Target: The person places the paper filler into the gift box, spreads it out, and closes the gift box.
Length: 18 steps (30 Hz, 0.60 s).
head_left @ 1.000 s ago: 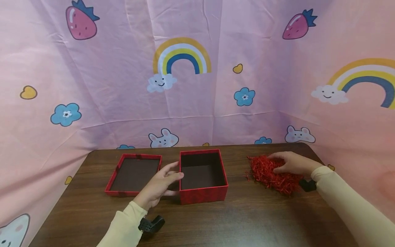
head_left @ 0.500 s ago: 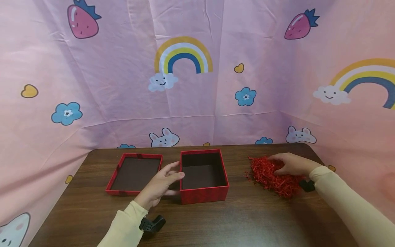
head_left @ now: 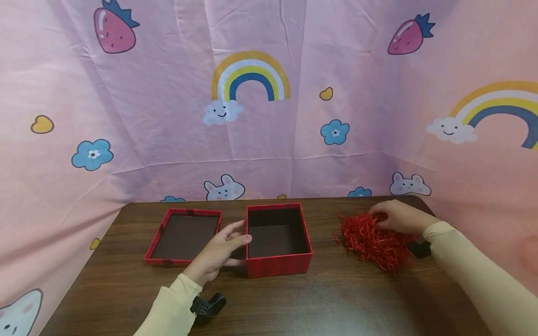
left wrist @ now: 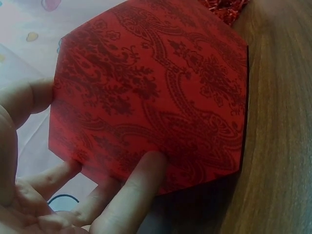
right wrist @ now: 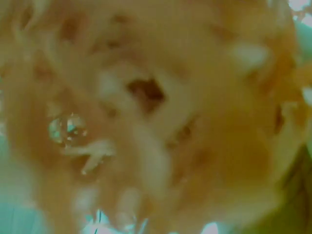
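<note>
Red shreds (head_left: 374,245), gripped by right hand (head_left: 400,216), slightly higher than before; left hand (head_left: 218,252) spread against box (head_left: 277,266)

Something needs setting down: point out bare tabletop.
Free: table in front of the red box, and between it and the red shreds. Crowded: box's left side, with left hand and lid; shreds, under the right hand.

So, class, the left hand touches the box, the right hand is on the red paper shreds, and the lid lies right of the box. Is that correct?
Not quite: the lid lies left of the box, as the head view shows. The rest holds.
</note>
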Each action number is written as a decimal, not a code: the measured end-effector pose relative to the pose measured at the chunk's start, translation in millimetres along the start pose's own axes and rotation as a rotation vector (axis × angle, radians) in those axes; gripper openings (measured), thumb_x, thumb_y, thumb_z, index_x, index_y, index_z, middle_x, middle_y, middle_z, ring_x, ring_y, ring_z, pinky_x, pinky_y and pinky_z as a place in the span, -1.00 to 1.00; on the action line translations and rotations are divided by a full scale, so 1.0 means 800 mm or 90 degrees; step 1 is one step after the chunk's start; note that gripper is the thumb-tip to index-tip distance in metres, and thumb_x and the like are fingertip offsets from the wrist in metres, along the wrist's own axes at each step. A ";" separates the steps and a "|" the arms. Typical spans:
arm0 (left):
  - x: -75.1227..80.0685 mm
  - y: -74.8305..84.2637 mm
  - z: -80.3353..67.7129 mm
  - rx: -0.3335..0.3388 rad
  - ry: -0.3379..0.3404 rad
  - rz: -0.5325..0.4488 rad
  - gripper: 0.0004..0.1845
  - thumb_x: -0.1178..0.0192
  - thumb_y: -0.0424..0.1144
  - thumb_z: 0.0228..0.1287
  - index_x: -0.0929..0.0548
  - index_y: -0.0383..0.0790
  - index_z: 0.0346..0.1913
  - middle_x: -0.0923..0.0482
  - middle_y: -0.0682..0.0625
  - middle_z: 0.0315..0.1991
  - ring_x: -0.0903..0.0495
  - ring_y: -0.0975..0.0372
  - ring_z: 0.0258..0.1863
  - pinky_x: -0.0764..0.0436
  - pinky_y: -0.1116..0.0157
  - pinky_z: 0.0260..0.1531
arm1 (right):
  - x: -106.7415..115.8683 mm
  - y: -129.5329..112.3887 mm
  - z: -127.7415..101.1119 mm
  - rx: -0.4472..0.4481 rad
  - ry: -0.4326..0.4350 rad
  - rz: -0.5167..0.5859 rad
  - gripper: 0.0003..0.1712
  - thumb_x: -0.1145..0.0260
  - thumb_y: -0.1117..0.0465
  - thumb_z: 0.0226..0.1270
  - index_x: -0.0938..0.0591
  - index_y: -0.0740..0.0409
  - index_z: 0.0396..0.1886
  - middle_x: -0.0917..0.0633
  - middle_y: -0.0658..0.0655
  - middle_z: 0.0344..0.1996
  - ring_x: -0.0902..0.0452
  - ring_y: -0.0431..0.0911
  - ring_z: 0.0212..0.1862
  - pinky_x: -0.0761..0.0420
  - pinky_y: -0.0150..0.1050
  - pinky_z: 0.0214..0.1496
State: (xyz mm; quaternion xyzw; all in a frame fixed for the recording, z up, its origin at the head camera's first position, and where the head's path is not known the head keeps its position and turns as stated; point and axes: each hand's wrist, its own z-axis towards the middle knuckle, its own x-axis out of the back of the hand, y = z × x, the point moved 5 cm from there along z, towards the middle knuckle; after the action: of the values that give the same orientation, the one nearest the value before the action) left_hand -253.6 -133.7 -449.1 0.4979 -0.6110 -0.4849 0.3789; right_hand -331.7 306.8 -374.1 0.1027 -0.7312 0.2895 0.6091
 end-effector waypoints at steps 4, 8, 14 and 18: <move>-0.001 0.001 -0.001 -0.005 -0.006 0.004 -0.23 -0.33 0.05 0.12 -0.26 0.08 0.38 -0.28 -0.19 0.31 -0.33 -0.10 0.27 -0.62 -0.06 -0.15 | 0.008 0.000 -0.002 -0.017 0.014 0.004 -0.71 -0.37 0.27 0.17 -0.66 -0.04 -0.08 -0.67 -0.05 -0.18 -0.56 -0.17 -0.16 -0.60 -0.14 -0.12; -0.001 0.001 0.000 -0.008 -0.011 0.004 -0.23 -0.32 0.04 0.14 -0.24 0.07 0.39 -0.26 -0.20 0.32 -0.31 -0.10 0.28 -0.61 -0.06 -0.15 | 0.020 -0.003 -0.005 -0.023 0.031 0.004 -0.71 -0.36 0.28 0.19 -0.66 -0.03 -0.07 -0.67 -0.03 -0.15 -0.58 -0.11 -0.11 -0.61 -0.11 -0.10; 0.000 0.001 0.000 -0.002 -0.003 0.001 -0.23 -0.34 0.05 0.11 -0.26 0.10 0.38 -0.28 -0.17 0.32 -0.34 -0.09 0.27 -0.62 -0.05 -0.16 | 0.040 -0.013 -0.008 -0.036 0.052 0.018 -0.72 -0.32 0.27 0.25 -0.64 0.03 -0.03 -0.67 0.05 -0.11 -0.57 -0.01 -0.04 -0.59 -0.02 -0.06; 0.000 0.000 0.000 0.002 -0.002 0.000 -0.22 -0.35 0.07 0.08 -0.27 0.12 0.37 -0.29 -0.15 0.31 -0.35 -0.07 0.26 -0.62 -0.05 -0.16 | 0.051 -0.021 -0.007 -0.030 0.066 0.012 -0.69 -0.31 0.29 0.25 -0.63 0.09 0.00 -0.66 0.09 -0.08 -0.56 0.04 -0.01 -0.58 0.01 -0.04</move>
State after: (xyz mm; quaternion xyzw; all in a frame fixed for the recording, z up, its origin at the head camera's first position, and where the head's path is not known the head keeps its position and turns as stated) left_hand -253.5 -134.0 -448.9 0.4975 -0.6124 -0.4848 0.3774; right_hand -328.6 304.7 -329.5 0.0664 -0.7060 0.2829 0.6459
